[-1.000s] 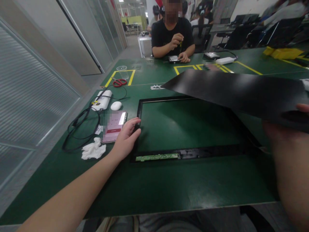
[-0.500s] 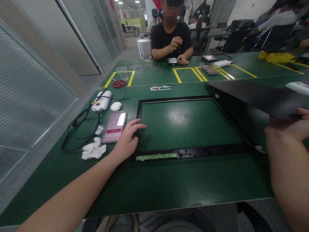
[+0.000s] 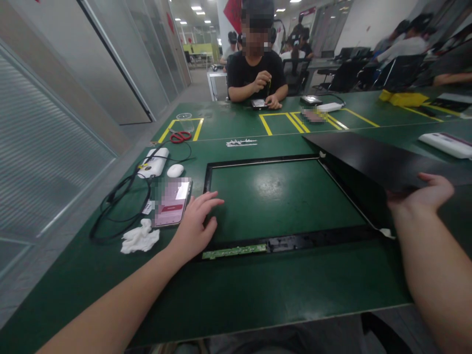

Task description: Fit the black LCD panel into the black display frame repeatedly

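Note:
A thin black rectangular frame (image 3: 265, 161) lies flat on the green table, with a narrow green circuit board (image 3: 236, 252) along its near bar. My left hand (image 3: 199, 219) rests over the frame's left bar, fingers stretched and thumb apart, not wrapped round it. At the right, my right hand (image 3: 424, 194) grips a dark flat panel (image 3: 365, 155), thumb on top and the other fingers hidden underneath. The panel is tilted, its far left corner close to the frame's right bar. White pieces of tape or film (image 3: 386, 233) stick out at the frame's right corners.
Left of the frame are a phone (image 3: 172, 201), crumpled tissue (image 3: 140, 237), a white mouse-like object (image 3: 175, 170), a white device (image 3: 154, 163) with black cables and red scissors (image 3: 180, 137). White strips (image 3: 241, 142) lie beyond. A person (image 3: 257, 73) sits opposite, handling a small device.
My right hand has moved left in view with the panel, whose surface now shows more fully. The whole scene has shifted slightly down as the camera tilted. My left hand stays by the frame.

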Motion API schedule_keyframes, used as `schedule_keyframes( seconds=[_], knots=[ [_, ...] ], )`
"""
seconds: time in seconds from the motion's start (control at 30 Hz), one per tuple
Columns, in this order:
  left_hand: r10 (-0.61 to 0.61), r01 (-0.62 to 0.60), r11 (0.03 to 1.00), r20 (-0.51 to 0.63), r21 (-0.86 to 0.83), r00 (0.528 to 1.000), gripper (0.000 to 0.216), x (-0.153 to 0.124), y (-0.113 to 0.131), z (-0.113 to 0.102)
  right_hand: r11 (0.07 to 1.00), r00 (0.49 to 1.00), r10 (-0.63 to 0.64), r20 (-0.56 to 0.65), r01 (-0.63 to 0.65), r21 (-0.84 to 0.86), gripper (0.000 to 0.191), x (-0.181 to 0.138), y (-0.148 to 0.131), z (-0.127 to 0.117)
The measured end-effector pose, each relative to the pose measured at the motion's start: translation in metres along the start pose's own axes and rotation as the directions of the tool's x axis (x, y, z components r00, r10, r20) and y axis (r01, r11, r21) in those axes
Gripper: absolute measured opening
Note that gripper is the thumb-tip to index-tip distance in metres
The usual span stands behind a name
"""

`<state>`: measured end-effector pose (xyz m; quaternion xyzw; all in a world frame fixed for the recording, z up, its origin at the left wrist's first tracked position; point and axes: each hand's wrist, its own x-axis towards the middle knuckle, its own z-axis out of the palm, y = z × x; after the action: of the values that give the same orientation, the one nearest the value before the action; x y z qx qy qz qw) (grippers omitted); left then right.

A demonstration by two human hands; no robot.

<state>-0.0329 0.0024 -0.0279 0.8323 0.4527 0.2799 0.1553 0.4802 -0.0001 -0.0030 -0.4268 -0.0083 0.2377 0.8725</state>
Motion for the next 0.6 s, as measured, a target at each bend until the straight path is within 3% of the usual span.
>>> schedule_keyframes(
  seconds=[0.13,0.27,0.37,0.6],
  knots=[
    [0.201,-0.199,0.979,0.088,-0.029,0.976,0.043,-0.005,0.003,-0.001,0.998,0.994,0.042,-0.104,-0.046,-0.037,0.016,0.002,0.001,0.0],
    [0.372,-0.371,0.926,0.307,-0.061,0.876,0.052,-0.006,0.008,-0.006,0.998,0.993,0.052,-0.107,-0.057,-0.036,0.019,0.002,0.005,-0.001],
    [0.371,-0.379,0.924,0.393,-0.06,0.841,0.055,-0.004,0.01,-0.009,0.994,0.991,0.083,-0.107,-0.09,-0.058,0.02,0.004,0.009,-0.002],
    [0.409,-0.408,0.906,0.464,-0.108,0.785,0.072,0.001,0.014,-0.01,0.976,0.982,0.143,-0.122,-0.16,-0.146,0.02,0.019,0.015,-0.008]
  ],
)
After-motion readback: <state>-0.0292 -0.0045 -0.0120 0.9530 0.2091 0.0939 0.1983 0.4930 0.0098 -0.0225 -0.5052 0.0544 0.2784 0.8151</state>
